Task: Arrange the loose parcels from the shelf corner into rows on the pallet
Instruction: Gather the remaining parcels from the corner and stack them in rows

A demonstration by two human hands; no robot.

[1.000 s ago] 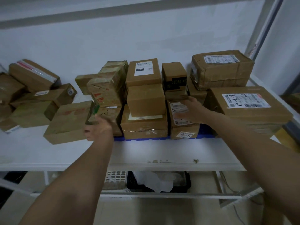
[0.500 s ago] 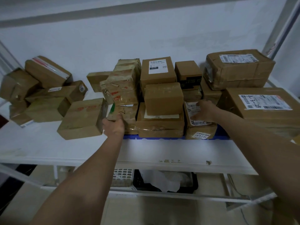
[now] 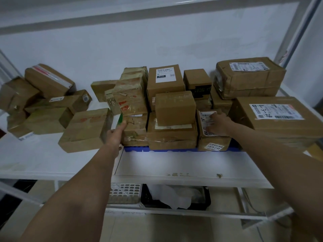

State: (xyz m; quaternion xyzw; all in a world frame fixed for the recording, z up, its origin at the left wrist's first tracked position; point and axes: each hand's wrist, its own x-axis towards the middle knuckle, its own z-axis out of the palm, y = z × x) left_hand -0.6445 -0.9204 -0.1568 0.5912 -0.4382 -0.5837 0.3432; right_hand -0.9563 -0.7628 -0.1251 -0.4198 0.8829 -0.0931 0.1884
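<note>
The left hand (image 3: 116, 135), fingers straight, is pressing the pallet's (image 3: 174, 149) left front parcel (image 3: 134, 130). The right hand (image 3: 217, 124), fingers spread, is pressing a labelled parcel (image 3: 206, 119) right of it. Loose parcels (image 3: 47, 105) are lying left of the pallet; they look stiff, probably light, best gripped by opposite sides.

Both hands (image 3: 217, 124) on parcels (image 3: 172, 130) — pallet (image 3: 180, 151)
</note>
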